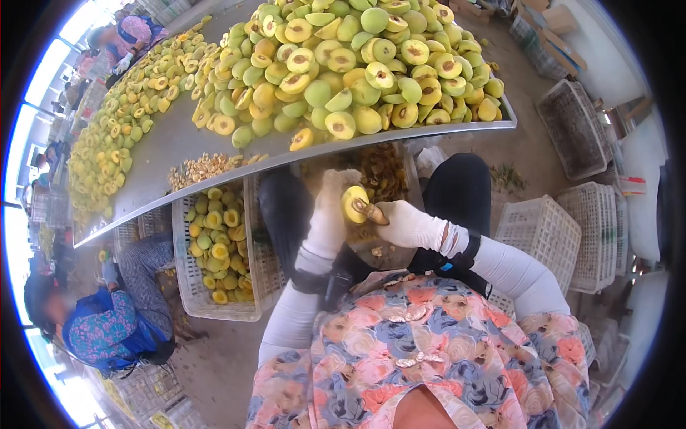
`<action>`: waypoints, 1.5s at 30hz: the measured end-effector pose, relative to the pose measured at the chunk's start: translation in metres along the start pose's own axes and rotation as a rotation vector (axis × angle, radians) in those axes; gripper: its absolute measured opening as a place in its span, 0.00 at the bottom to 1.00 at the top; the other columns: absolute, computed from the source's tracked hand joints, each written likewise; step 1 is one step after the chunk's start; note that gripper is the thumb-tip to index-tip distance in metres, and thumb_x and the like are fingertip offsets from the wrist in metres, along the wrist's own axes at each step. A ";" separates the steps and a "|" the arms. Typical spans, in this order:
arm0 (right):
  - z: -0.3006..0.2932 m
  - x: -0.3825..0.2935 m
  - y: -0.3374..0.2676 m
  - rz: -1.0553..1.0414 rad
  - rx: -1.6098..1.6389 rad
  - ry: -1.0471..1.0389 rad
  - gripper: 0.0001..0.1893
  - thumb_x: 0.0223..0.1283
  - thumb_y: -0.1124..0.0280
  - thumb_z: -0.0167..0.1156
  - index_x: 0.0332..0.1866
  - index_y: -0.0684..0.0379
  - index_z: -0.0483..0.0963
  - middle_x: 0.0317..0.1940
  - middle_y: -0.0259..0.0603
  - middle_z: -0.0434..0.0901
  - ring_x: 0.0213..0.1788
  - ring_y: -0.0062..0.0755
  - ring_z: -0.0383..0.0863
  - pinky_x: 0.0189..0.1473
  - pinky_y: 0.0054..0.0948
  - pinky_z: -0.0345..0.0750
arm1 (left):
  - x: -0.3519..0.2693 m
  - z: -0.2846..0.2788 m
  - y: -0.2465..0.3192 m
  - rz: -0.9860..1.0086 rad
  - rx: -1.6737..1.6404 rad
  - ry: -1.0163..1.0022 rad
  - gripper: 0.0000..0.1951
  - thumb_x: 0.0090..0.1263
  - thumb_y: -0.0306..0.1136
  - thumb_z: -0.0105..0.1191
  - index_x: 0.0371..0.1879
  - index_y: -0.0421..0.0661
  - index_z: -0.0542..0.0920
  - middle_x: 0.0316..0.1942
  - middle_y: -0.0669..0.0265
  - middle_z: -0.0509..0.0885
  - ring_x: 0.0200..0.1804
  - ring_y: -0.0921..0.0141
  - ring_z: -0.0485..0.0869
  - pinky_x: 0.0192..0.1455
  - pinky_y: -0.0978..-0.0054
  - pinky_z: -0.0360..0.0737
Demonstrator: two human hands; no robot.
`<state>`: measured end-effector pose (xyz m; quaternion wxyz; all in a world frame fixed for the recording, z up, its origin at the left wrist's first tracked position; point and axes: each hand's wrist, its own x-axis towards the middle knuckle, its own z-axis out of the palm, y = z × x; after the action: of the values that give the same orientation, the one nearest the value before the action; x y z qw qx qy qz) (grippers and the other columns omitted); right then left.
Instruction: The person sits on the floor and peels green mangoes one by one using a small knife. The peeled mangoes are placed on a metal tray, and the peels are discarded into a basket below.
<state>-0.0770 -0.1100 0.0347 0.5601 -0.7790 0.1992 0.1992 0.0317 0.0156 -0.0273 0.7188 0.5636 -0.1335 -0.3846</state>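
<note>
My left hand (328,206), in a pale knit glove, holds a halved yellow-green stone fruit (352,204) with its cut face turned to the right. My gloved right hand (408,222) grips a short brown-handled tool (375,213), whose tip meets the middle of the cut face; the exact shape of the tip is hidden. Both hands are over my lap, below the metal table's edge. Above them, a large heap of halved fruit (343,80) lies on the metal table (177,128). A small pile of fruit stones (201,170) rests near the table's edge.
A plastic crate (256,268) with halved fruit stands left of my legs. Beneath the table edge lie brownish scraps (383,171). White plastic crates (541,236) stand to the right. A co-worker (107,327) sits at lower left; another person (134,37) works at the table's far side.
</note>
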 end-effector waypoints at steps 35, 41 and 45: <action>0.033 0.033 0.032 -0.107 0.024 0.001 0.19 0.59 0.58 0.60 0.44 0.65 0.79 0.31 0.44 0.83 0.33 0.35 0.81 0.39 0.33 0.78 | -0.009 0.010 0.001 0.020 -0.115 0.395 0.22 0.78 0.47 0.45 0.38 0.38 0.80 0.29 0.60 0.83 0.27 0.70 0.82 0.29 0.78 0.80; 0.016 0.026 0.028 0.210 0.321 -0.380 0.13 0.71 0.60 0.53 0.46 0.59 0.76 0.28 0.33 0.78 0.27 0.22 0.78 0.28 0.24 0.75 | -0.009 -0.010 -0.001 -0.217 -0.172 0.166 0.31 0.77 0.58 0.41 0.37 0.34 0.80 0.28 0.55 0.83 0.24 0.66 0.82 0.29 0.74 0.82; 0.023 0.028 0.044 0.215 0.641 -0.449 0.09 0.64 0.64 0.59 0.33 0.56 0.72 0.17 0.27 0.69 0.15 0.17 0.66 0.15 0.20 0.63 | -0.006 0.014 -0.015 0.012 -0.432 0.337 0.33 0.78 0.58 0.39 0.38 0.33 0.80 0.29 0.55 0.84 0.28 0.65 0.83 0.36 0.70 0.83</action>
<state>-0.0790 -0.1031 -0.0220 0.7802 -0.4768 0.2045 0.3495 0.0123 0.0089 -0.0350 0.8368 0.4523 0.0695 -0.3007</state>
